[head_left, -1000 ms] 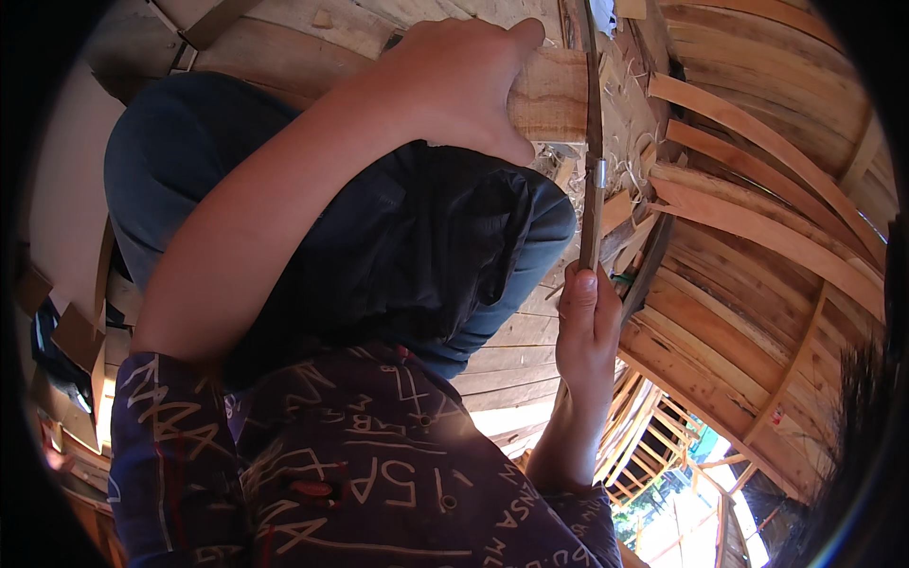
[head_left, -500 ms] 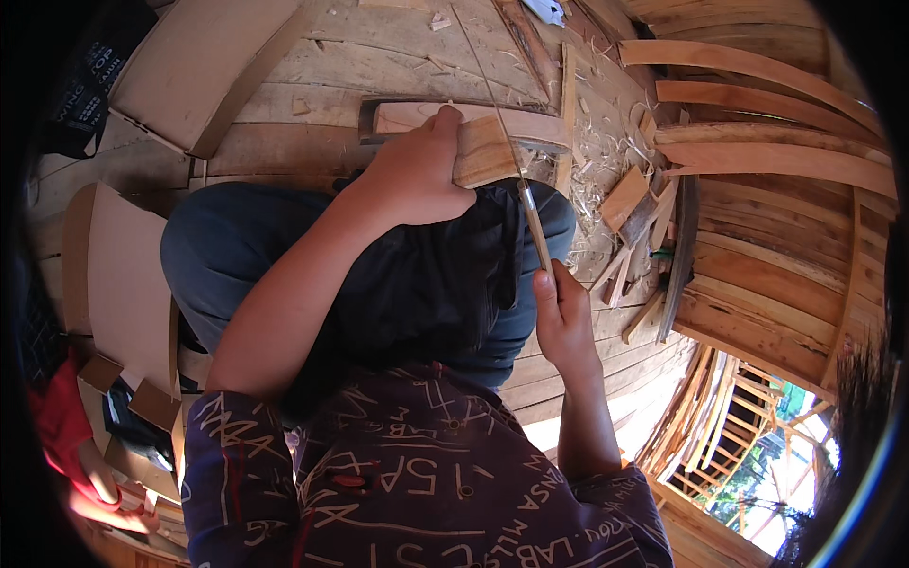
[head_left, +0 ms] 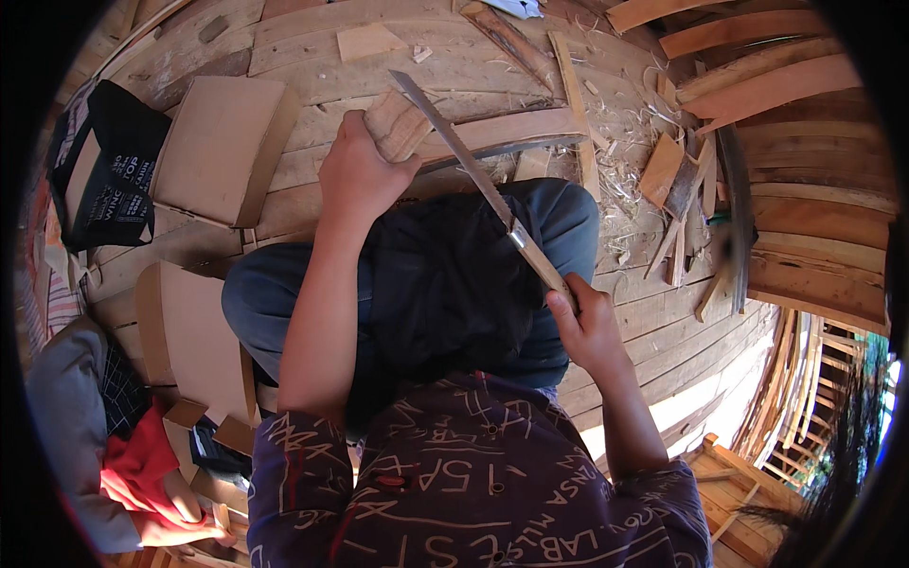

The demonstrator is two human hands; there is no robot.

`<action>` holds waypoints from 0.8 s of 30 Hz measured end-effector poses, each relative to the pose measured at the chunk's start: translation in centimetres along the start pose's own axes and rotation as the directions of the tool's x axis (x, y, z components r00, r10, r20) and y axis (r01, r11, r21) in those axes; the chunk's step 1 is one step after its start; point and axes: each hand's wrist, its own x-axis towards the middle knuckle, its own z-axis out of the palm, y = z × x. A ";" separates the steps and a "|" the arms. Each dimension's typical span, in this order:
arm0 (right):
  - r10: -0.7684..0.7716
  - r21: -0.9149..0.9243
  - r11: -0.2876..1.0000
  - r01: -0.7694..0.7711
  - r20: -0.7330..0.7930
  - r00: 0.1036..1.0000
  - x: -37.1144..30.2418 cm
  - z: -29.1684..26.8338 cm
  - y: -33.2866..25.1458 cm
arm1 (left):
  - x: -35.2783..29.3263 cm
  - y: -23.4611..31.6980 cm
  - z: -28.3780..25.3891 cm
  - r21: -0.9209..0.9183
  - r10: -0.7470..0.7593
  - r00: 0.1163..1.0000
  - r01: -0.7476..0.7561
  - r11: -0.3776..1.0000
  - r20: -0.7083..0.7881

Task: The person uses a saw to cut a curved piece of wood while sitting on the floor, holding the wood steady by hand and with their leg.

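Note:
My left hand (head_left: 363,170) is closed round a small wooden block (head_left: 397,125), held just beyond my left knee. In my right hand (head_left: 589,324) is the wooden handle of a long, narrow knife or saw (head_left: 471,164); the edge looks fine-toothed, but its kind is not certain. Its blade points away and to the left, with the tip just past the block, and I cannot tell whether they touch. Behind the block a wooden plank (head_left: 516,129) with a dark edge lies across the floor in front of my crossed legs.
Wood shavings (head_left: 625,189) and offcuts (head_left: 663,170) litter the floor at the right, beside curved wooden strips (head_left: 757,85). Left of me lie a cardboard box (head_left: 220,142), a black bag (head_left: 112,170) and an opened carton (head_left: 194,331). Another person in red (head_left: 142,464) sits at the lower left.
The block in my left hand has moved left, off the plank's middle, and tilted. The blade has swung to lean further left, its flat side now showing. The view has shifted left.

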 end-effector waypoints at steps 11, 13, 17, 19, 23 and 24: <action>-0.048 -0.022 0.999 0.045 -0.170 0.984 1.8 1.2 -0.2 | -1.2 1.3 1.1 -0.038 0.037 0.999 -0.037 0.999 0.003; -0.074 -0.045 0.997 0.067 -0.168 0.983 2.5 1.8 -0.1 | -1.3 1.5 1.2 -0.041 0.061 0.998 -0.060 0.997 0.022; -0.122 -0.157 0.982 0.108 -0.087 0.989 3.7 3.1 -0.3 | -1.4 1.0 1.5 -0.010 0.106 0.994 -0.106 0.994 0.027; -0.142 -0.113 0.985 0.131 -0.092 0.986 3.7 3.7 0.1 | -1.4 0.7 1.8 0.011 0.111 0.993 -0.111 0.994 0.039; -0.105 -0.155 0.983 0.096 -0.049 0.993 3.7 4.0 0.0 | -1.3 0.6 1.8 0.064 0.103 0.993 -0.107 0.992 0.065; -0.102 -0.185 0.978 0.093 -0.040 0.994 3.7 3.9 0.0 | -1.3 0.6 1.8 0.080 0.112 0.991 -0.118 0.990 0.069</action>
